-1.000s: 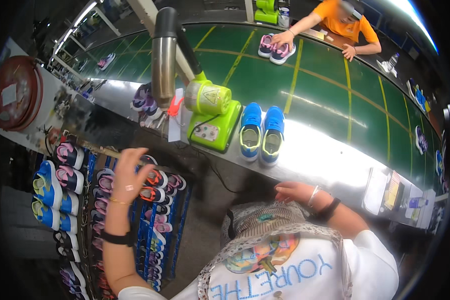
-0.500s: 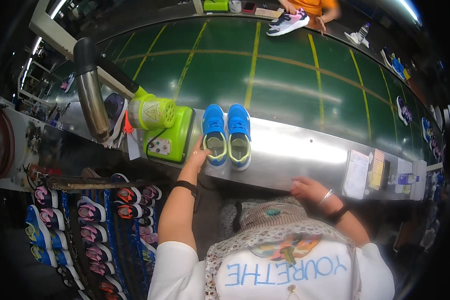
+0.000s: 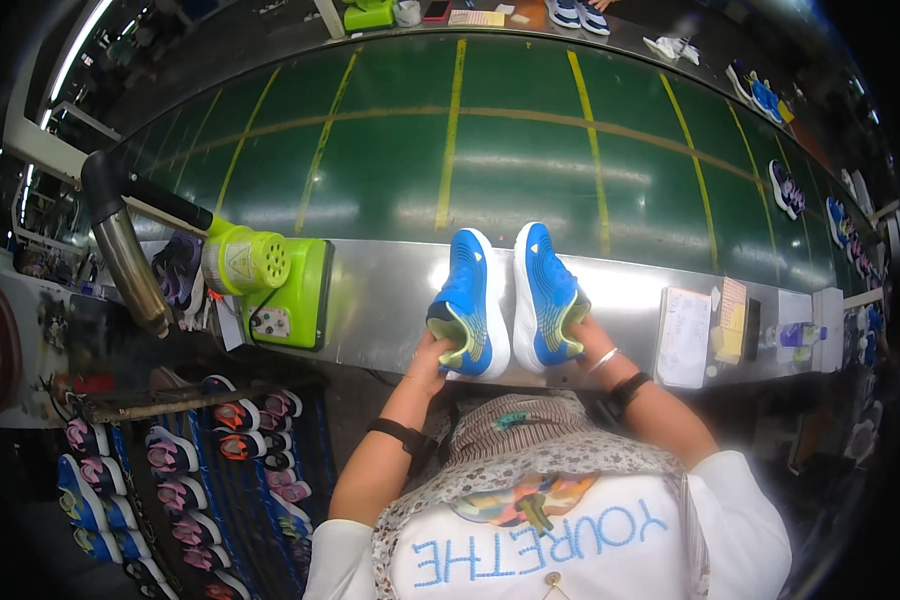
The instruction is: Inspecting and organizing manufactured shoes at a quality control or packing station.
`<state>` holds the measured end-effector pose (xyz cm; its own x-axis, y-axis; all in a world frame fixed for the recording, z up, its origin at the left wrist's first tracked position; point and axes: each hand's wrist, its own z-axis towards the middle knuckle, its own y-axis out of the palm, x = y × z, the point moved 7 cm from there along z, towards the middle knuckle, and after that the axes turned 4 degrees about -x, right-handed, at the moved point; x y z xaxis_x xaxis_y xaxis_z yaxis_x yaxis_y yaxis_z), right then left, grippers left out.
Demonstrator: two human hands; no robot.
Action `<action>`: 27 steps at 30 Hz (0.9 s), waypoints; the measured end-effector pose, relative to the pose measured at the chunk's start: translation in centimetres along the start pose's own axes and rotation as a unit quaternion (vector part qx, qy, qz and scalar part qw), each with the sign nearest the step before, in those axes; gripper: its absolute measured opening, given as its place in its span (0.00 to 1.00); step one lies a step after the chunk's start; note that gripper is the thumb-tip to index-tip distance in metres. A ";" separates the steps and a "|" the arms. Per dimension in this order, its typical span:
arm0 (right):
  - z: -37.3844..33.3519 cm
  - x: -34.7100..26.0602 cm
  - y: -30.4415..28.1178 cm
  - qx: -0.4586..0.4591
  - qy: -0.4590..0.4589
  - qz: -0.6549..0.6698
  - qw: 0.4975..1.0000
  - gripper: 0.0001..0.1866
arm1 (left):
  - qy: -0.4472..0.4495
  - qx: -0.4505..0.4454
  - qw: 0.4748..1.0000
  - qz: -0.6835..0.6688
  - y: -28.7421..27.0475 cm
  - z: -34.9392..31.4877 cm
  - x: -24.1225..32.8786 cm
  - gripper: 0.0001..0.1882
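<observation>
Two blue sneakers with white soles and lime linings are in front of me, one in each hand, over the metal ledge (image 3: 390, 320). My left hand (image 3: 428, 362) grips the left sneaker (image 3: 467, 290) at its heel opening, fingers partly hidden by the shoe. At the heel opening of the right sneaker (image 3: 542, 295), my right hand (image 3: 594, 342) has hold, its fingers largely hidden too. Both shoes are tipped on their sides with the soles facing each other, a narrow gap between them. Their toes point away from me.
Left of the shoes stands a lime-green hot-air blower (image 3: 305, 295) with a metal nozzle (image 3: 130, 270). A green conveyor belt (image 3: 390, 150) runs beyond the ledge. Papers (image 3: 684, 335) and a bottle (image 3: 798, 335) lie at right. A shoe rack (image 3: 200, 400) stands lower left.
The sneakers stood upright side by side; now they are tilted, soles inward. My right hand has come from the ledge's edge to the right shoe. The view has shifted.
</observation>
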<state>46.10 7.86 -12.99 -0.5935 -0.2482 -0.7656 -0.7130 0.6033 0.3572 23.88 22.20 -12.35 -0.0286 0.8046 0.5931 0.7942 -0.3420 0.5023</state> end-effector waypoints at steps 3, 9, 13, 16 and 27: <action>-1.9 -1.7 2.4 -0.088 0.025 0.112 0.989 0.24 | 0.031 -0.063 0.994 -0.086 1.3 -1.2 1.1 0.27; -1.6 -2.6 4.2 -0.151 0.026 0.162 0.975 0.22 | 0.016 -0.172 0.971 -0.164 4.9 -2.3 2.2 0.25; -2.2 -4.2 5.9 -0.189 -0.037 0.128 0.973 0.23 | 0.027 -0.224 0.963 -0.145 7.3 -3.3 3.7 0.23; -2.3 -4.3 6.7 -0.189 -0.002 0.141 0.972 0.24 | 0.109 -0.243 0.963 0.039 8.1 -3.9 4.9 0.22; -4.1 -7.6 9.8 -0.236 -0.018 0.226 0.945 0.27 | 0.071 -0.247 0.956 -0.138 7.6 -5.2 6.8 0.22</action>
<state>42.11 12.59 -1.45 -0.8703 -0.0140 -0.4922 -0.4815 0.2338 0.8447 26.54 22.54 -1.26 -0.3066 0.8350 0.4570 0.3613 -0.3421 0.8674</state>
